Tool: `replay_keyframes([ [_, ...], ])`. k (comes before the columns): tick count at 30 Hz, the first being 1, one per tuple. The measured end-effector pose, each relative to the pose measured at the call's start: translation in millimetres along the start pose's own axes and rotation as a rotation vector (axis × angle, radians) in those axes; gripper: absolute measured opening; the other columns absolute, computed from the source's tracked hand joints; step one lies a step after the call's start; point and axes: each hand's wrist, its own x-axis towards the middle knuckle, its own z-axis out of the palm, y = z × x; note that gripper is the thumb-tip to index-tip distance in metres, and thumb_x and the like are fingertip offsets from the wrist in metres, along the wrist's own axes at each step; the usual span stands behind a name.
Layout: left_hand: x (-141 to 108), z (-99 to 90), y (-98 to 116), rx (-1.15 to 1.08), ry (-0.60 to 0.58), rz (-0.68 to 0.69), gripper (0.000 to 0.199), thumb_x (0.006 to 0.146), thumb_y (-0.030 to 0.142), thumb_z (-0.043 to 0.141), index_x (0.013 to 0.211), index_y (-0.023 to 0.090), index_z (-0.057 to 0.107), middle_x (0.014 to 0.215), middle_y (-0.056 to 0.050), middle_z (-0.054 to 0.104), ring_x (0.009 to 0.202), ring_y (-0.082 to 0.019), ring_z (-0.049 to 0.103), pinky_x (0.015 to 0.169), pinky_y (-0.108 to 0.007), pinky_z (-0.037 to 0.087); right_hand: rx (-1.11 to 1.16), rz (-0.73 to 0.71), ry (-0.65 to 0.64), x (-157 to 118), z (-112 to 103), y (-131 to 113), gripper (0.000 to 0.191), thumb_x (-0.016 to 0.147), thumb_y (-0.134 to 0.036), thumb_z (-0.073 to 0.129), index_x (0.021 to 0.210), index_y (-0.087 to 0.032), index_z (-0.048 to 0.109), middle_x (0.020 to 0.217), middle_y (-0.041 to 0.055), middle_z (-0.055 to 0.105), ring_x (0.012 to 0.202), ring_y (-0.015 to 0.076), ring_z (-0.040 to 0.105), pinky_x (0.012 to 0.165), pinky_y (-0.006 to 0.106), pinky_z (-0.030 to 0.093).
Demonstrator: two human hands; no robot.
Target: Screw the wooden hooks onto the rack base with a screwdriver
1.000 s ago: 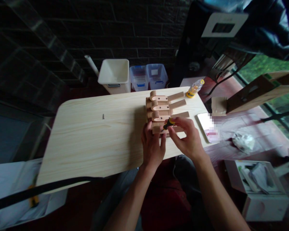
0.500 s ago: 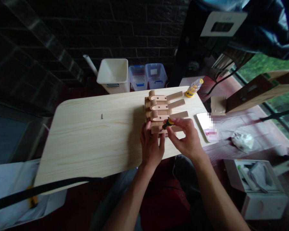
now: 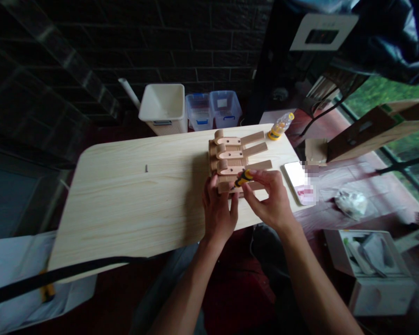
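The left hand [image 3: 218, 211] steadies the wooden hooks [image 3: 230, 156] on the counter [image 3: 132, 204], the right hand [image 3: 268, 197] just beside it pinching a small screwdriver [image 3: 244, 177].

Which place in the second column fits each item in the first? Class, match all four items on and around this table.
Items:
1. Yellow-and-black screwdriver
2. Small screw
3. Clear plastic bottle
4. White bin

Places:
A. On the bare left part of the wooden table
B. Beyond the table, beside clear plastic boxes
C. Pinched by the right hand over the wooden assembly
D. Near the table's far edge, behind the wooden assembly

Pairs: 1-C, 2-A, 3-D, 4-B
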Motion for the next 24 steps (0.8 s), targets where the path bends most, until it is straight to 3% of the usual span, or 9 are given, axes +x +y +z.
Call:
replay_keyframes([
  [7, -0.4, -0.6, 0.4, -0.005, -0.006, 0.004, 0.037, 0.109, 0.031, 0.057, 0.145, 0.023, 0.060, 0.172, -0.021, 0.035, 0.162, -0.040, 0.036, 0.125, -0.065, 0.043, -0.001, -0.029, -0.001, 1.9, -0.3, 5.6, 0.035, 0.101, -0.023, 0.072, 0.132, -0.031, 0.057, 0.119, 0.0061, 0.076, 0.114, 0.0222, 0.079, 0.095, 0.042, 0.071],
  [14, 0.0, 0.7, -0.8, -0.002, 0.002, 0.007, 0.038, 0.108, 0.033, 0.060, 0.145, 0.024, 0.060, 0.172, -0.020, 0.035, 0.162, -0.039, 0.036, 0.127, -0.064, 0.041, 0.015, -0.007, -0.015, -1.1, -1.1, 2.1, 0.039, 0.101, -0.021, 0.071, 0.136, -0.031, 0.056, 0.127, 0.0089, 0.075, 0.127, 0.0246, 0.076, 0.104, 0.046, 0.069],
  [24, 0.3, -0.9, 1.6, -0.001, 0.007, -0.005, 0.037, 0.108, 0.034, 0.060, 0.144, 0.025, 0.061, 0.172, -0.018, 0.038, 0.161, -0.038, 0.037, 0.126, -0.063, 0.043, 0.007, 0.011, 0.010, -2.7, -0.7, 5.4, 0.036, 0.101, -0.024, 0.072, 0.133, -0.030, 0.057, 0.122, 0.0081, 0.077, 0.119, 0.0251, 0.080, 0.100, 0.046, 0.071],
])
